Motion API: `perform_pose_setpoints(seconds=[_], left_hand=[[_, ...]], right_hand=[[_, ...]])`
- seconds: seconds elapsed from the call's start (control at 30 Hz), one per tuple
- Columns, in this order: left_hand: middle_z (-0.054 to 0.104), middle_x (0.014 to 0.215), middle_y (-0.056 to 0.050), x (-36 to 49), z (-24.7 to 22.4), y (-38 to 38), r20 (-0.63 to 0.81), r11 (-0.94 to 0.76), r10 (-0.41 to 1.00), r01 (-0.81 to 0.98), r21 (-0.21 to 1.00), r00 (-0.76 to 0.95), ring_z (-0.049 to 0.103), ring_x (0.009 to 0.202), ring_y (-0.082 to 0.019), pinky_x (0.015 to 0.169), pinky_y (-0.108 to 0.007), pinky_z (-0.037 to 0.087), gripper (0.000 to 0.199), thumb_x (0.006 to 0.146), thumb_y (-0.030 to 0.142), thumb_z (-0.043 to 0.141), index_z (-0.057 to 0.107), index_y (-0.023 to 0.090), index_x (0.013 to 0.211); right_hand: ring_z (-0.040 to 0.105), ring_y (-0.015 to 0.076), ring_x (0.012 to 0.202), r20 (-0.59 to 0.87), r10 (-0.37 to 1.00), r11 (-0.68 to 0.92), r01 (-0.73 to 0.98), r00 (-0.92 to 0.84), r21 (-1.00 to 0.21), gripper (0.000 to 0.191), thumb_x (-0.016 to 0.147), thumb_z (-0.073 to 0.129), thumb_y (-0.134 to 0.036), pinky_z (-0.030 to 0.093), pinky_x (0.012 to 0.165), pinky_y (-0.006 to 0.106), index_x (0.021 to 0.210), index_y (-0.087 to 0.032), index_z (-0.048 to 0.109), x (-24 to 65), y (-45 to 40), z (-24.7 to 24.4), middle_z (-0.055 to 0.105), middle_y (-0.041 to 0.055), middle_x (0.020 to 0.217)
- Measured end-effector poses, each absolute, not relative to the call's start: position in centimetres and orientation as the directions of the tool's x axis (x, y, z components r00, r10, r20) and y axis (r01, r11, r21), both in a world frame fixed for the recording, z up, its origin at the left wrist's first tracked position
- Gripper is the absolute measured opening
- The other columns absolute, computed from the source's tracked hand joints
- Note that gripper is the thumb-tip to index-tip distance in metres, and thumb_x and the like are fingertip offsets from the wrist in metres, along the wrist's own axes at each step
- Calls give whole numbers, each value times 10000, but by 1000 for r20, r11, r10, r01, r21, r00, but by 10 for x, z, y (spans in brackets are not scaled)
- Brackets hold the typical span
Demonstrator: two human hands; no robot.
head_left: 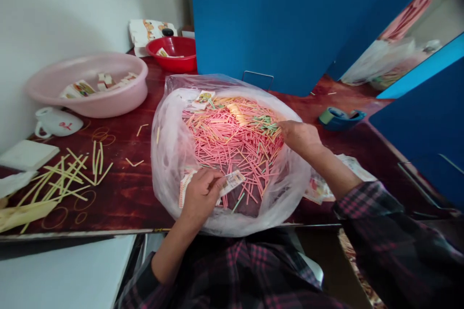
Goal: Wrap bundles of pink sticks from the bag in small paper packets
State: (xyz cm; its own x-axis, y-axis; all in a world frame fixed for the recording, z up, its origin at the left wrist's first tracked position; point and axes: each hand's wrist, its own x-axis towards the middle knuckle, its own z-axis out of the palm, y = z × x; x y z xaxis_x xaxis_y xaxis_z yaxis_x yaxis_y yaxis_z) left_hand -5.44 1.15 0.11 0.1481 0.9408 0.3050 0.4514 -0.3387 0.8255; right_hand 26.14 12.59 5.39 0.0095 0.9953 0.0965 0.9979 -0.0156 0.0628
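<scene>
In front of me, a basin-shaped clear plastic bag (165,154) holds a heap of thin sticks (221,137), mostly pink with some green and orange. My left hand (202,194) is over its near left part, thumb and fingers closed on a small printed paper packet (235,181). A stack of similar packets (183,188) lies partly hidden beside that hand. At the bag's right side is my right hand (299,137), its fingers pinched against the edge of the heap; what they hold is hidden. Another printed packet (203,99) lies at the heap's far side.
At left stand a pink basin (126,99) with packets, a red bowl (177,63) and a tipped white mug (60,121). Loose yellow strips (68,169) and rubber bands (103,136) lie nearby. A blue tape dish (340,118) sits right; blue panels (261,19) rise behind.
</scene>
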Motion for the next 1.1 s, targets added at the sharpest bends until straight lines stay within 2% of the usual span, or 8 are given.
perform_pose_setpoints(seconds=[0.1, 0.2, 0.27, 0.4, 0.8, 0.93, 1.1], left_hand=[[750, 815, -32, -53, -3, 14, 302, -351, 936, 485, 801, 178, 682, 820, -209, 784, -339, 507, 159, 944, 295, 658, 744, 240, 823], [753, 813, -28, -53, -4, 15, 296, -351, 936, 507, 787, 189, 675, 798, -206, 771, -337, 505, 158, 948, 303, 657, 749, 242, 835], [756, 820, -27, -54, -5, 16, 295, -350, 937, 516, 782, 188, 672, 788, -204, 768, -337, 506, 157, 950, 308, 656, 750, 244, 842], [759, 823, -25, -55, -5, 16, 285, -344, 939, 520, 782, 192, 674, 794, -207, 784, -342, 502, 157, 948, 317, 662, 750, 246, 839], [755, 811, -26, -56, 0, 15, 246, -309, 950, 506, 805, 190, 683, 793, -205, 781, -337, 503, 178, 949, 329, 645, 747, 239, 834], [751, 804, -25, -56, -2, 14, 239, -301, 953, 508, 807, 186, 676, 794, -203, 778, -336, 493, 182, 947, 330, 638, 745, 238, 833], [747, 817, -25, -55, -3, 15, 226, -289, 957, 499, 817, 184, 674, 823, -207, 795, -340, 484, 176, 949, 319, 636, 748, 234, 843]], right_hand=[[795, 344, 991, 45, 996, -78, 987, 72, 144, 430, 1026, 415, -195, 580, 815, 423, 1249, -181, 782, 270, 129, 63, 817, 215, 1114], [787, 351, 991, 40, 994, -107, 985, 102, 139, 415, 1037, 433, -230, 578, 823, 438, 1257, -161, 779, 271, 133, 68, 812, 230, 1109], [767, 338, 1060, 55, 997, -68, 990, 62, 120, 410, 1057, 436, -267, 575, 853, 421, 1275, -180, 771, 270, 135, 68, 801, 205, 1185], [702, 307, 1201, 91, 988, 113, 989, -121, 96, 408, 1074, 434, -268, 553, 899, 363, 1326, -211, 750, 265, 136, 59, 754, 161, 1292], [676, 326, 1210, 13, 986, 158, 961, -165, 227, 461, 1062, 425, -209, 528, 860, 375, 1476, -233, 626, 267, 153, 58, 650, 163, 1393], [673, 312, 1207, 3, 977, 208, 946, -215, 248, 445, 1058, 466, -242, 525, 836, 364, 1473, -265, 624, 267, 156, 55, 654, 135, 1400], [661, 290, 1204, -1, 947, 308, 910, -320, 279, 397, 1051, 469, -187, 506, 843, 355, 1396, -209, 666, 273, 163, 50, 672, 144, 1389]])
